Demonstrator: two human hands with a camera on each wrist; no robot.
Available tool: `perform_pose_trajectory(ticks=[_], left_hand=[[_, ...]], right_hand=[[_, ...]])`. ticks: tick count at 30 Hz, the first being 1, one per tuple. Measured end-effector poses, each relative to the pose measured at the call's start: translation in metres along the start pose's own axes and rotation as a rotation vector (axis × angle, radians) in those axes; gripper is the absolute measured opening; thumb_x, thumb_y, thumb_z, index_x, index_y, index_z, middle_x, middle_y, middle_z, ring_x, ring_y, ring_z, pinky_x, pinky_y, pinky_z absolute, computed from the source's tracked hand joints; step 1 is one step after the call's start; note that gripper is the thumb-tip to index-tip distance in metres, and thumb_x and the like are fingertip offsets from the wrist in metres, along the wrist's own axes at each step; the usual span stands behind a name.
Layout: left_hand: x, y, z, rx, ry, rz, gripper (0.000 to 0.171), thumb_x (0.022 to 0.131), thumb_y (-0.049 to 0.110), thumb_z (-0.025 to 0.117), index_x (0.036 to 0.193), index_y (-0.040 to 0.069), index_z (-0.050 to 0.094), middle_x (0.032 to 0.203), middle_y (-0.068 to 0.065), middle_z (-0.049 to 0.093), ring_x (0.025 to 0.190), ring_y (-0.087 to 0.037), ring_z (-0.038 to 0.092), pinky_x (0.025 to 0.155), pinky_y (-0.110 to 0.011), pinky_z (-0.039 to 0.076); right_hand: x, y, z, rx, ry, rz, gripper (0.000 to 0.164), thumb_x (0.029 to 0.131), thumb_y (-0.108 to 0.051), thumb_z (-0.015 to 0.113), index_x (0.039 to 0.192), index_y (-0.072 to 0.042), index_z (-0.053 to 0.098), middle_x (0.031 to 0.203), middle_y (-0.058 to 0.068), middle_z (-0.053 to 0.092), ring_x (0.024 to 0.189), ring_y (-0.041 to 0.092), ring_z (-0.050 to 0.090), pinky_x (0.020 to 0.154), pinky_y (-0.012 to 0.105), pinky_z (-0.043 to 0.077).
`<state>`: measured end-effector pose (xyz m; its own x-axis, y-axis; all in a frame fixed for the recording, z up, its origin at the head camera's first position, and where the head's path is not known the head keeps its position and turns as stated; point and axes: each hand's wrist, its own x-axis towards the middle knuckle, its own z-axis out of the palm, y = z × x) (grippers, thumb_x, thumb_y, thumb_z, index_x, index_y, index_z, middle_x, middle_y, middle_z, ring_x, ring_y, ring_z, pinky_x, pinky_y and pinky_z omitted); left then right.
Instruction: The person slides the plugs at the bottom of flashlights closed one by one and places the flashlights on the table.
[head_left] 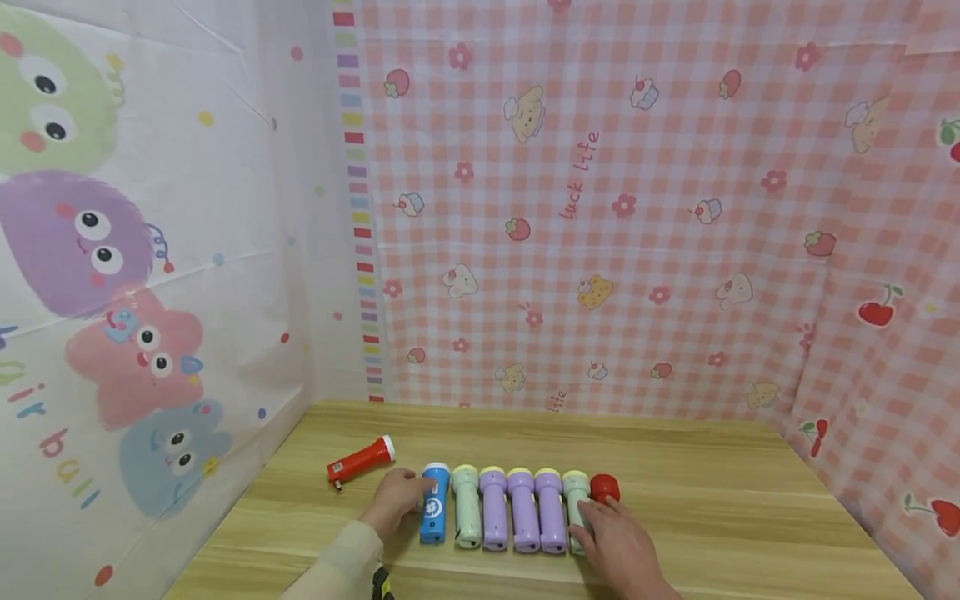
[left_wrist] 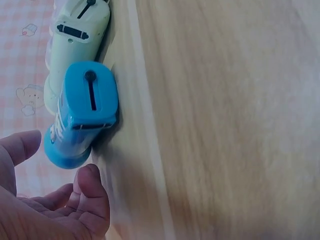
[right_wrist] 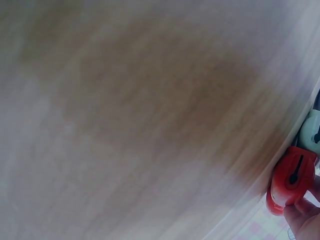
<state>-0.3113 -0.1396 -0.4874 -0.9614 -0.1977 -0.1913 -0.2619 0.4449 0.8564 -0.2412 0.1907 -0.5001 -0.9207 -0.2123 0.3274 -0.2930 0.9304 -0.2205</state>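
A row of flashlights lies side by side on the table. At its left end is a blue flashlight (head_left: pixel 433 504) with a white rim. My left hand (head_left: pixel 396 498) is beside it, and the left wrist view shows thumb and fingers spread around its head end, apart from the blue body (left_wrist: pixel 90 97). At the right end my right hand (head_left: pixel 621 542) covers most of a red flashlight (head_left: pixel 604 487). In the right wrist view its fingers hold the red body (right_wrist: pixel 292 175). Between the ends lie a pale green flashlight (head_left: pixel 467 508), three purple flashlights (head_left: pixel 522 510) and another green flashlight (head_left: pixel 576 492).
Apart from the row, a second red flashlight (head_left: pixel 362 461) with a white rim lies slanted at the back left. The wooden table (head_left: pixel 720 483) meets a pink checked cloth (head_left: pixel 600 333) behind and a white printed cloth (head_left: pixel 247 350) on the left.
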Motion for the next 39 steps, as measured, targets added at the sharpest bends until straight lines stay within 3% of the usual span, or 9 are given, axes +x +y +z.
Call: perform_pose_trajectory(ticks=[5,8,14,22,25,28,32,39], left_hand=[[0.005,-0.003,-0.005,-0.021,-0.010,0.025,0.060,0.092,0.023,0.066,0.133,-0.016,0.044,0.091,-0.018,0.056,0.068,-0.023,0.051,0.059,-0.031,0.047],[0.008,-0.004,-0.009,-0.028,-0.008,0.030,0.061,0.091,0.024,0.068,0.133,-0.014,0.045,0.085,-0.014,0.054,0.059,-0.021,0.046,0.054,-0.029,0.042],[0.010,-0.001,-0.024,0.062,0.020,0.106,0.059,0.091,0.025,0.069,0.129,-0.016,0.049,0.109,-0.025,0.059,0.082,-0.030,0.056,0.072,-0.042,0.056],[0.008,0.007,-0.041,0.177,0.046,0.203,0.056,0.091,0.023,0.069,0.127,-0.017,0.051,0.126,-0.032,0.056,0.100,-0.037,0.060,0.087,-0.052,0.052],[0.006,0.010,-0.046,0.254,0.064,0.250,0.052,0.090,0.023,0.070,0.122,-0.015,0.056,0.119,-0.029,0.060,0.099,-0.037,0.060,0.087,-0.052,0.051],[0.008,0.009,-0.050,0.355,0.102,0.293,0.035,0.087,0.023,0.071,0.104,-0.006,0.062,0.096,-0.017,0.064,0.082,-0.030,0.059,0.071,-0.044,0.051],[0.014,0.005,-0.057,0.455,0.164,0.355,0.024,0.082,0.019,0.072,0.092,0.000,0.061,0.077,-0.008,0.058,0.069,-0.025,0.054,0.059,-0.039,0.046],[0.028,0.002,-0.072,0.541,0.208,0.402,0.041,0.084,0.017,0.074,0.113,-0.008,0.061,0.093,-0.017,0.064,0.080,-0.030,0.058,0.072,-0.048,0.053]], right_hand=[[0.001,0.001,0.000,0.003,-0.010,0.001,0.041,0.091,-0.031,0.070,0.121,-0.002,0.067,0.120,0.016,0.068,0.123,0.043,0.054,0.103,0.053,0.041],[0.001,0.002,0.000,0.002,-0.013,0.001,0.042,0.091,-0.031,0.070,0.121,-0.002,0.067,0.120,0.016,0.068,0.123,0.043,0.054,0.103,0.053,0.042],[0.001,0.001,0.000,0.003,-0.011,-0.005,0.042,0.091,-0.031,0.070,0.121,-0.002,0.067,0.121,0.015,0.068,0.123,0.042,0.054,0.103,0.052,0.042],[0.002,0.002,0.002,0.005,-0.020,-0.003,0.043,0.092,-0.032,0.069,0.122,-0.002,0.067,0.121,0.016,0.067,0.123,0.043,0.054,0.103,0.053,0.042],[0.001,0.003,0.003,0.004,-0.012,-0.014,0.042,0.092,-0.032,0.069,0.121,-0.001,0.067,0.120,0.016,0.068,0.122,0.042,0.055,0.103,0.052,0.042],[0.000,0.003,0.004,0.007,-0.003,-0.020,0.042,0.092,-0.031,0.069,0.121,-0.001,0.067,0.120,0.016,0.068,0.122,0.040,0.055,0.104,0.050,0.042],[-0.001,0.003,0.004,0.012,0.005,-0.028,0.041,0.091,-0.030,0.070,0.120,-0.001,0.068,0.119,0.016,0.068,0.121,0.039,0.056,0.104,0.049,0.041],[0.002,0.003,0.004,0.015,-0.036,-0.004,0.044,0.093,-0.033,0.068,0.123,-0.001,0.066,0.122,0.016,0.066,0.124,0.040,0.053,0.106,0.051,0.040]])
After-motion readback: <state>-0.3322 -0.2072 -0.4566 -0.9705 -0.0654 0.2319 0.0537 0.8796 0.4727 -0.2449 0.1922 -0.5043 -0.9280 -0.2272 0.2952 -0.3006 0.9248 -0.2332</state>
